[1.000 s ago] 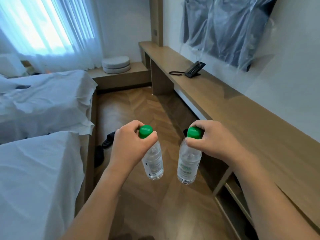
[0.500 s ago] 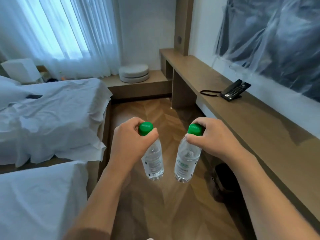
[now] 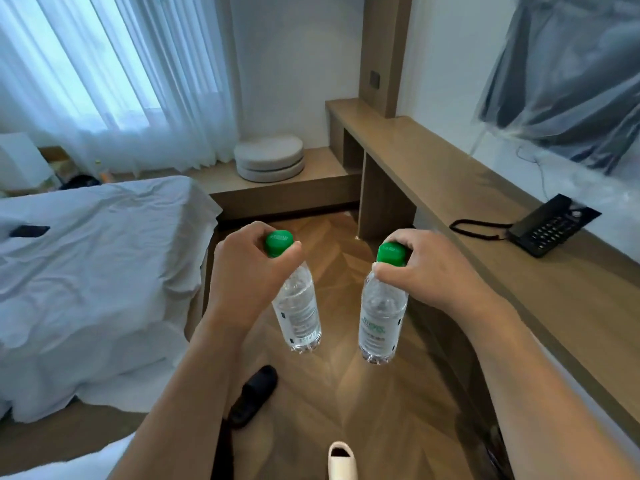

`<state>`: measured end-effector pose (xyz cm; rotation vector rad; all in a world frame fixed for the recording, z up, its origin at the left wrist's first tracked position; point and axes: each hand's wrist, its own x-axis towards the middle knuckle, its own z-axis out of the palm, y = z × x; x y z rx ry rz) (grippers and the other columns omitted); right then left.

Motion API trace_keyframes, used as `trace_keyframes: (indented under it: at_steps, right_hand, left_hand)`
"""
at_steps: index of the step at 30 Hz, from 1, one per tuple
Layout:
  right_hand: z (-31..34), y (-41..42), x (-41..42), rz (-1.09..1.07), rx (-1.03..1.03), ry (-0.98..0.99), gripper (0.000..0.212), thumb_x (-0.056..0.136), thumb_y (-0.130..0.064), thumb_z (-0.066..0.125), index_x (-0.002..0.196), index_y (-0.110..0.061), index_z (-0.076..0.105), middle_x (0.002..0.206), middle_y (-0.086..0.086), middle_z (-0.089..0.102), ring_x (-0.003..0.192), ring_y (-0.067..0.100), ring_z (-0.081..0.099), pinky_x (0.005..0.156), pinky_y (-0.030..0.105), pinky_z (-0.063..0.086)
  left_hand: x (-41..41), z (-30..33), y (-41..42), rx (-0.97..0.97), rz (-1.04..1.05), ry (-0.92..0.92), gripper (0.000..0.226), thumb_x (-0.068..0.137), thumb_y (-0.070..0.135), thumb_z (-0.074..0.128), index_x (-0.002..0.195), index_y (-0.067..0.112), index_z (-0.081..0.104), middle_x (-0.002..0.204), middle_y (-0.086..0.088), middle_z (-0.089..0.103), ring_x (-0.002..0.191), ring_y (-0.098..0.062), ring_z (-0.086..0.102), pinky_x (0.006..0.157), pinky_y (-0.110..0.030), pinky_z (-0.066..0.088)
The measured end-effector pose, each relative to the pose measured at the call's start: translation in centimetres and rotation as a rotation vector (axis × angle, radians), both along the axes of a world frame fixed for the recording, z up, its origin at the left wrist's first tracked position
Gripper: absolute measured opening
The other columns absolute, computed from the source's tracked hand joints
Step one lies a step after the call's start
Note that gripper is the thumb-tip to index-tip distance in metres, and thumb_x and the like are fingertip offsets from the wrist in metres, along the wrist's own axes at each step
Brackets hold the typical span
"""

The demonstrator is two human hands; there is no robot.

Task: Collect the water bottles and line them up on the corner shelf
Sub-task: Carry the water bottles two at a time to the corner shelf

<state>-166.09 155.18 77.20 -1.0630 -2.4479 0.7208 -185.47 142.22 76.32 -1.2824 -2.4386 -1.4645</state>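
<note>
Two clear water bottles with green caps hang in front of me above the wooden floor. My left hand grips the left bottle around its neck and cap. My right hand holds the right bottle the same way, fingers curled over its cap. Both bottles hang almost upright, a little apart from each other. A long wooden shelf runs along the right wall to the far corner, where it ends at a wooden post.
A black telephone sits on the shelf at right. Two round cushions lie on a low bench under the curtained window. A white bed fills the left side. A black slipper lies on the floor.
The view has moved forward along the aisle toward the far corner; the telephone and bench appear closer. Both hands keep the same hold on the bottles.
</note>
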Motion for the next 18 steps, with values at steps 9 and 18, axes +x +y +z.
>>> trace_keyframes:
  at_steps: [9, 18]
  right_hand:
    - [2.5, 17.9, -17.3, 0.027, 0.024, 0.051, 0.015, 0.079, -0.039, 0.068, 0.088, -0.028, 0.063, 0.075, -0.009, 0.062, 0.071, 0.006, 0.06, 0.058, 0.022, 0.046]
    - [1.3, 34.4, -34.5, -0.046, 0.031, 0.054, 0.022, 0.075, -0.041, 0.069, 0.091, -0.026, 0.066, 0.076, -0.009, 0.064, 0.072, 0.008, 0.062, 0.066, 0.03, 0.055]
  left_hand:
    - [-16.9, 3.4, 17.3, -0.01, 0.012, 0.051, 0.02, 0.077, 0.037, 0.076, 0.08, 0.02, 0.066, 0.068, 0.006, 0.063, 0.067, -0.009, 0.06, 0.056, -0.018, 0.044]
    - [-35.2, 2.3, 34.4, -0.046, -0.069, 0.061, 0.02, 0.074, 0.04, 0.075, 0.077, 0.022, 0.068, 0.065, 0.004, 0.063, 0.064, -0.007, 0.059, 0.059, -0.024, 0.044]
